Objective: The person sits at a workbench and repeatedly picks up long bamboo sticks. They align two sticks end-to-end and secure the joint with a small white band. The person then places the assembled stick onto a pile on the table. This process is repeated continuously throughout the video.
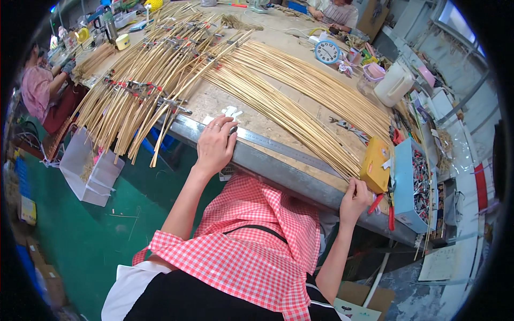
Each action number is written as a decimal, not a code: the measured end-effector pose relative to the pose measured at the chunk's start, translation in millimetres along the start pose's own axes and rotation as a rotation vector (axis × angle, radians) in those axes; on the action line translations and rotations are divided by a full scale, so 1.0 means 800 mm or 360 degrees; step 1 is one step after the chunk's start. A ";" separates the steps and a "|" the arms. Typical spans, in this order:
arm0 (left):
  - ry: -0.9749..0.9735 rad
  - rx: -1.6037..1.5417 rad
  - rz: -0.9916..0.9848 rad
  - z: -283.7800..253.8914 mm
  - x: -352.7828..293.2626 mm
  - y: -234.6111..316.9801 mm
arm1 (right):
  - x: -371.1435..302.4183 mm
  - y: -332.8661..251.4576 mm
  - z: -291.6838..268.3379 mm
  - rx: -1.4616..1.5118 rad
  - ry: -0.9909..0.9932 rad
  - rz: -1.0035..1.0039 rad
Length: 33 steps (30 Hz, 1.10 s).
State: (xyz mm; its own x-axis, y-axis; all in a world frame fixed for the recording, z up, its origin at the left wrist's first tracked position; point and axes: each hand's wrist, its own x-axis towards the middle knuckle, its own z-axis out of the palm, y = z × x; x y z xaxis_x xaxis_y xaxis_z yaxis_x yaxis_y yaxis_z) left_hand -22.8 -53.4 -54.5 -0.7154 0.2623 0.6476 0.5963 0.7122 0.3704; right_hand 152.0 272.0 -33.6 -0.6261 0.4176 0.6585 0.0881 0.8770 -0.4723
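Both hands on the bench edge, cane fan at 12 o'clock

Your left hand (216,144) lies flat, fingers relaxed, holding nothing; your right hand (354,199) curls at the cane strips (300,101), grip unclear. Keep the ends flush along the steel ruler (278,144).

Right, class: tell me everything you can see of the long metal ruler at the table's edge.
The ruler is a long, flat, grey metal strip with fine marks, too small to read. It lies flat along the near edge of the wooden table, running toward the yellow box. The left hand rests across one end; thin cane rods cross the other.
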 end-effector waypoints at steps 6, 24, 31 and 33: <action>0.0020 -0.0027 -0.0019 0.003 -0.003 -0.003 | -0.004 0.002 0.007 0.0031 0.0053 -0.0032; 0.0087 -0.0050 -0.0028 0.007 -0.006 -0.010 | -0.007 0.012 0.008 -0.0104 -0.0070 -0.0083; 0.0093 -0.0060 -0.0043 0.007 -0.007 -0.011 | -0.008 0.014 0.011 -0.0090 -0.0090 -0.0110; 0.0086 -0.0069 -0.0064 0.009 -0.009 -0.012 | -0.007 0.013 0.012 -0.0091 -0.0085 -0.0121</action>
State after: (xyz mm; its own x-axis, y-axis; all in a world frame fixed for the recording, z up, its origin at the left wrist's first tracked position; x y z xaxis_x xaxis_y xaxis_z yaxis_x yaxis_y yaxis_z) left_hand -26.3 -57.5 -67.3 -0.7190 0.1975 0.6663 0.5836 0.6921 0.4246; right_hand 149.3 276.7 -47.7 -0.6728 0.3376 0.6583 0.0819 0.9183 -0.3873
